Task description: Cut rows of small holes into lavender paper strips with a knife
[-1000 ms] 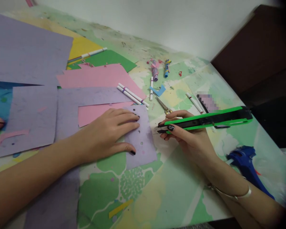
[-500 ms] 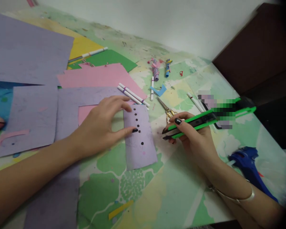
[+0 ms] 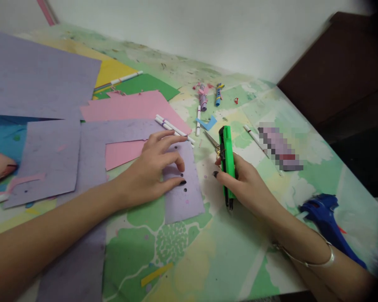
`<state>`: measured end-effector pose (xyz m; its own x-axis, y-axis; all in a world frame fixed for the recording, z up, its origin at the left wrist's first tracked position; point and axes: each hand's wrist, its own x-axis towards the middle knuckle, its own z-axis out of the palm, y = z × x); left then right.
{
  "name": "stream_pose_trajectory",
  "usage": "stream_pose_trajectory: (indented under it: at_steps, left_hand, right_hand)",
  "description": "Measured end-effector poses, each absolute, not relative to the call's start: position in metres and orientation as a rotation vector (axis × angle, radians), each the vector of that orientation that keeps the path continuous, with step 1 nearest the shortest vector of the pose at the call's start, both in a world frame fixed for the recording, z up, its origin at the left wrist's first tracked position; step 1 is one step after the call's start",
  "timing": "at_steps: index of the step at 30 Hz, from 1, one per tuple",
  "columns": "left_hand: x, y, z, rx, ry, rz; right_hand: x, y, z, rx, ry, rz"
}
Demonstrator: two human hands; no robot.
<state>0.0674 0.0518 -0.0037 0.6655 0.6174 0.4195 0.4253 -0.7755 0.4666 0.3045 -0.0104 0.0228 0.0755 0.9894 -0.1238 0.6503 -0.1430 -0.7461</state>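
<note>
My left hand (image 3: 157, 165) rests over a small light-purple paper piece (image 3: 184, 207) marked with several black dots. Its fingers are spread, the thumb and a bent fingertip lying on the paper among the dots. To the right, my right hand (image 3: 248, 180) grips a green and black box cutter (image 3: 228, 155), held roughly upright above the table with its narrow tip pointing down. Partly hidden behind that hand lies a pair of gold-handled scissors (image 3: 212, 141). White markers (image 3: 176, 130) with purple bands lie just beyond the dotted paper.
A blue glue gun (image 3: 323, 218) lies at the right. Purple sheets (image 3: 44, 84), pink paper (image 3: 129, 105) and green paper (image 3: 154, 86) cover the left and back. Small decorated paper rolls (image 3: 203, 98) stand farther off. A yellow strip (image 3: 156, 274) lies near the front edge.
The box cutter has swung from pointing left to nearly upright, tip down, in my right hand. My left hand has shifted right, farther over the dotted paper.
</note>
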Motion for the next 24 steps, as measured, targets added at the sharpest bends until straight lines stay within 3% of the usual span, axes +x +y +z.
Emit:
stream_pose_trajectory:
  at_steps: [17, 24]
  left_hand:
    - [0.0774, 0.05, -0.0065, 2.68, 0.788, 0.76]
    - [0.0729, 0.0496, -0.0042, 2.388, 0.87, 0.875]
  right_hand:
    - [0.303, -0.0109, 0.0245, -1.815, -1.674, 0.851]
    - [0.3038, -0.0109, 0.0234, -1.835, -1.667, 0.855]
